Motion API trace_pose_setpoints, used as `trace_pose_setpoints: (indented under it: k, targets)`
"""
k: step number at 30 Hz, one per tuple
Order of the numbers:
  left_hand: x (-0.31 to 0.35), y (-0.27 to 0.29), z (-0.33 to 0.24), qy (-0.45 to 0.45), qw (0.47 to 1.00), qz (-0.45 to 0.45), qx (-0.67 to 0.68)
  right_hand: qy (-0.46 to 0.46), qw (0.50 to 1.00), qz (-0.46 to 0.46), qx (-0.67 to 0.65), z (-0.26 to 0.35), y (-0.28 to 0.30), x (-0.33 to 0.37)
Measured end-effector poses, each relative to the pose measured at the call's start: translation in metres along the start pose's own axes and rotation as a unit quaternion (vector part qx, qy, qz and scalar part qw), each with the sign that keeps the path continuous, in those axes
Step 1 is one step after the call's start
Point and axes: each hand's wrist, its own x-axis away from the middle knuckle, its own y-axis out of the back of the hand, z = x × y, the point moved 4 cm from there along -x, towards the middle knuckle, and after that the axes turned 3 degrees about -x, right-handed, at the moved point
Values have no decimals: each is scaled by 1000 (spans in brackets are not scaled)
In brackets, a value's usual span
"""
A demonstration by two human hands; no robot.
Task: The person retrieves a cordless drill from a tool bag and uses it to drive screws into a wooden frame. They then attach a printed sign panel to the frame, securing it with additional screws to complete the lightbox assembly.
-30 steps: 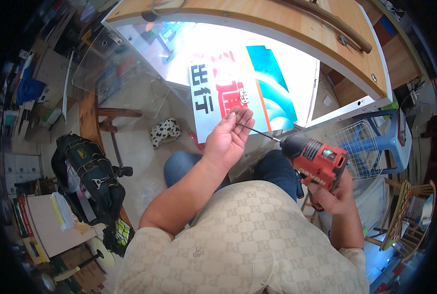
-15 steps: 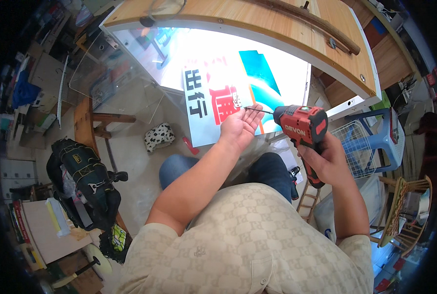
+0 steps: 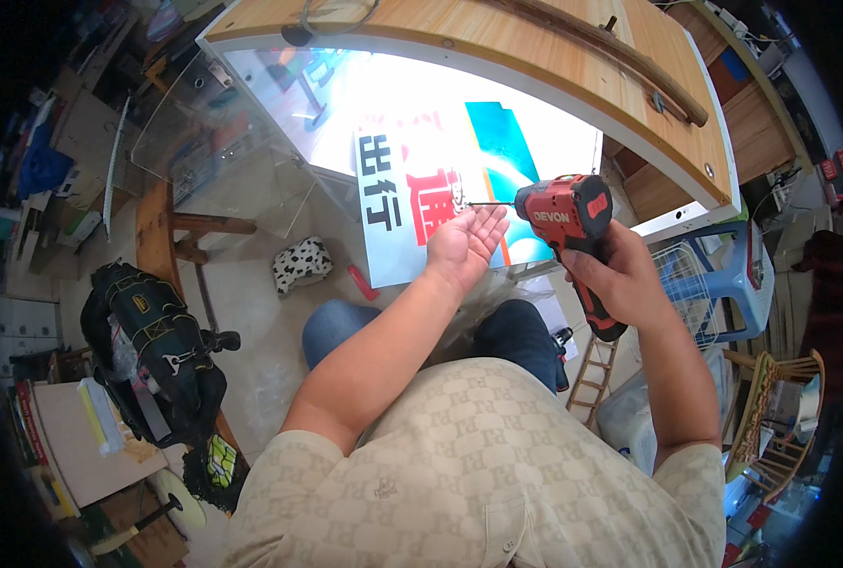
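Red-and-black, the power drill (image 3: 568,218) fills the right hand's (image 3: 620,275) closed fingers at the sign panel's (image 3: 393,260) right edge, its thin bit (image 3: 491,204) pointing left across the panel. The left hand (image 3: 469,241) lies palm-up over the panel's near edge, fingers loosely wide; bit contact cannot be told. Floor (image 3: 256,355) stretches from the panel leftward to a black bag (image 3: 157,322).

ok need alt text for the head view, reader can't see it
A person's right hand holds a red and black power drill, its bit pointing left by the open left hand, before a printed panel.
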Motion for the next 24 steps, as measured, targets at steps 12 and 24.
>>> trace_pose_setpoints:
  k: [12,24]
  targets:
    - [12,19,-62,-282,697,-52,-657,-34,957,95,270,56,-9,-56]
    - [-23,14,-76,-423,424,12,-801,-69,940,41,333,83,-18,-88]
